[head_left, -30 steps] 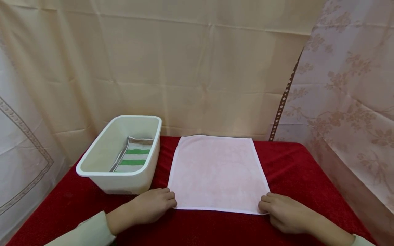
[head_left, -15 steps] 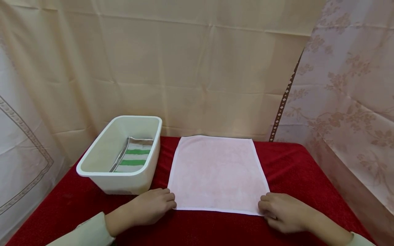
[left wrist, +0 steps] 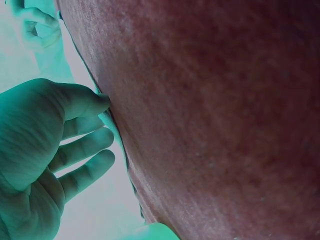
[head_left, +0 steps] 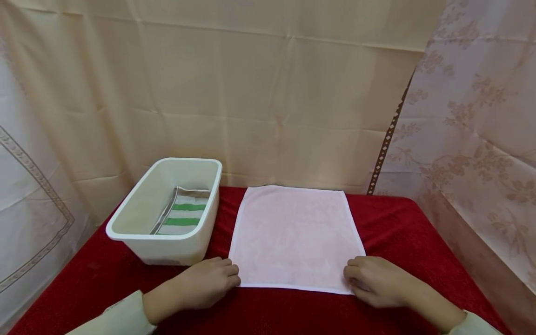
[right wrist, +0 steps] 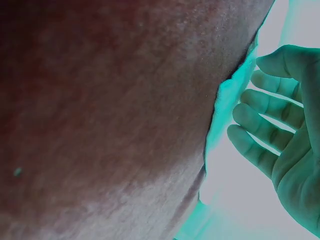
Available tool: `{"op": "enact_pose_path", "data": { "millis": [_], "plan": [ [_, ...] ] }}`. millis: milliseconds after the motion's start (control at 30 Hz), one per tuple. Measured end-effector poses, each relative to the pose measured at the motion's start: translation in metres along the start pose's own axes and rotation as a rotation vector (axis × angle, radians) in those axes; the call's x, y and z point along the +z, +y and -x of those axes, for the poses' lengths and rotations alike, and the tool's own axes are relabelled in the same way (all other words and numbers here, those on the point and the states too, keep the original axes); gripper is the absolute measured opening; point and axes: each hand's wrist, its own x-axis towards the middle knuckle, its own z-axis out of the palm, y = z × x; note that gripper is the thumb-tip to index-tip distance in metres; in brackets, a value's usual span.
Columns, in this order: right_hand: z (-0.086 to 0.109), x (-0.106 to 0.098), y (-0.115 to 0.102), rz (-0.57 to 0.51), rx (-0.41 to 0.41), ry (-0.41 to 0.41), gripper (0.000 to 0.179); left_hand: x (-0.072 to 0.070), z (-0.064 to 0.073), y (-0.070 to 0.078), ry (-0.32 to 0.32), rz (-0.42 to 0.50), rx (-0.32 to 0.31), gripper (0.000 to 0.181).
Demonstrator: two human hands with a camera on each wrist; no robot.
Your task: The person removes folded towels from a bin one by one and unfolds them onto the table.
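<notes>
A pink towel (head_left: 295, 237) with a white hem lies spread flat on the red-covered table, one side facing me. At its near left corner my left hand (head_left: 209, 281) pinches the hem; the left wrist view shows the thumb (left wrist: 95, 101) on the cloth's edge with the other fingers loosely bent behind it. My right hand (head_left: 378, 281) is over the near right corner, covering it in the head view. Its fingers (right wrist: 255, 122) are relaxed and apart in the right wrist view, the thumb tip close to the towel's edge, nothing pinched between them.
To the left of the towel stands a white plastic basin (head_left: 167, 251). Inside it lies a folded cloth (head_left: 184, 214) with green, white and brown stripes. A beige curtain (head_left: 251, 93) hangs behind the red tablecloth (head_left: 389, 228), and a flowered curtain (head_left: 473, 116) at the right.
My right hand has loosened from the near right corner and shifted a little left and away from me. My left hand and the towel have stayed in place.
</notes>
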Motion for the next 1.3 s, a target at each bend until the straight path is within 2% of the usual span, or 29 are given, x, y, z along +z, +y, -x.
{"op": "enact_pose_path", "data": {
  "millis": [200, 500, 733, 900, 1100, 1300],
  "plan": [
    [-0.012, 0.001, 0.002, 0.017, -0.006, -0.013, 0.029, -0.001, 0.002, 0.0, 0.017, -0.021, 0.001, 0.009],
    [-0.039, -0.004, 0.006, 0.057, -0.062, 0.042, 0.025, -0.01, 0.0, -0.002, 0.14, -0.082, 0.001, 0.006],
    [-0.061, -0.005, 0.009, 0.069, -0.093, 0.068, 0.024, -0.031, 0.0, -0.006, 0.235, -0.119, -0.061, 0.018],
    [-0.077, -0.005, 0.011, 0.088, -0.11, 0.079, 0.022, -0.044, 0.0, -0.008, 0.29, -0.134, -0.074, 0.022],
    [-0.098, -0.006, 0.01, 0.081, -0.112, 0.083, 0.016, -0.061, 0.003, -0.013, 0.355, -0.102, -0.12, 0.024],
    [-0.118, -0.007, 0.01, 0.09, -0.106, 0.08, 0.013, -0.075, 0.014, -0.025, 0.443, -0.058, -0.188, 0.029]
  ]
}}
